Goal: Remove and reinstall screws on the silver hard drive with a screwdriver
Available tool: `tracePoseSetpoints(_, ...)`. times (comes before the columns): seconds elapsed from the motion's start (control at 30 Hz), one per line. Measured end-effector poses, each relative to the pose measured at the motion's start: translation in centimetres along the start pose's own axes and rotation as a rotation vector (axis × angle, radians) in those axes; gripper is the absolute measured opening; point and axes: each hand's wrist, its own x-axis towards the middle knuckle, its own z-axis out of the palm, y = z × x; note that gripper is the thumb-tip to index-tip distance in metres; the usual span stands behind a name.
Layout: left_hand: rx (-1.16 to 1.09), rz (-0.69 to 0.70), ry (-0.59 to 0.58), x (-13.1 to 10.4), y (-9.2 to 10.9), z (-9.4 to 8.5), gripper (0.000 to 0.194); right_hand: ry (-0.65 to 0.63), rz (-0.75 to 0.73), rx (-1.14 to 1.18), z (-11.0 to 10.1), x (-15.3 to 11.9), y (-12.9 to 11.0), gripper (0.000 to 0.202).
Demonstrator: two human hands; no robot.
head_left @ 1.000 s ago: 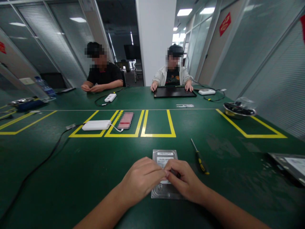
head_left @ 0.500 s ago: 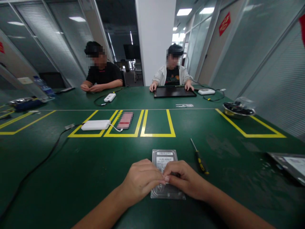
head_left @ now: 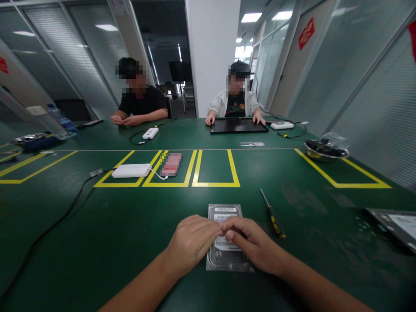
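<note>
A silver hard drive with white labels lies flat on the green table, partly covered by my hands. My left hand is over its left edge, fingers pressed together. From the right, my right hand reaches over the drive with curled fingers. The fingertips of both hands meet above the labels; anything between them is too small or hidden to make out. A screwdriver with a black and yellow handle rests to the right of the drive.
Ahead are a white power bank and a pink phone among yellow tape outlines. A metal bowl of dark items stands at the right, a metal device nearer. Two people sit opposite, one holding a black panel.
My right thumb has lifted away from my left fingertips, and both hands' fingers have shifted slightly, uncovering more of the drive's lower label.
</note>
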Motion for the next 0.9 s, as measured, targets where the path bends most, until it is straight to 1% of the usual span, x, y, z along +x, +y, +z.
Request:
tracePoseSetpoints(0.13,0.016,-0.066,0.027,0.1,-0.1,0.0,0.015,0.024,-0.093,-0.132,0.6,-0.3,0.3,0.017)
tracePoseSetpoints(0.2,-0.011,-0.156,0.028,0.3,0.0,0.0,0.011,0.053,-0.138,-0.206,0.8,-0.4,0.4,0.02)
tracePoseSetpoints(0.33,-0.091,-0.394,0.043,0.5,-0.1,-0.2,0.01,0.125,-0.187,-0.413,0.9,-0.5,0.5,0.024)
tracePoseSetpoints(0.37,-0.105,-0.433,0.057,0.5,-0.1,-0.2,0.01,0.133,-0.194,-0.487,0.9,-0.6,0.5,0.024)
tracePoseSetpoints(0.43,-0.132,-0.48,0.085,0.7,-0.3,-0.3,0.011,0.112,-0.187,-0.633,1.0,-0.8,0.2,0.022)
tracePoseSetpoints(0.5,-0.155,-0.493,0.101,0.8,-0.4,-0.3,0.01,0.047,-0.144,-0.754,1.1,-1.0,-0.3,0.021)
tracePoseSetpoints(0.63,-0.176,-0.477,0.114,1.3,-0.6,-0.3,0.009,-0.039,-0.075,-0.926,1.6,-1.4,-1.3,0.036)
tracePoseSetpoints(0.73,-0.175,-0.459,0.12,1.8,-0.8,-0.4,0.007,-0.08,-0.092,-0.993,1.7,-1.4,-1.5,0.036)
tracePoseSetpoints(0.9,-0.143,-0.434,0.086,2.6,-1.2,-0.2,0.007,-0.06,-0.155,-1.068,2.0,-1.4,-1.2,0.033)
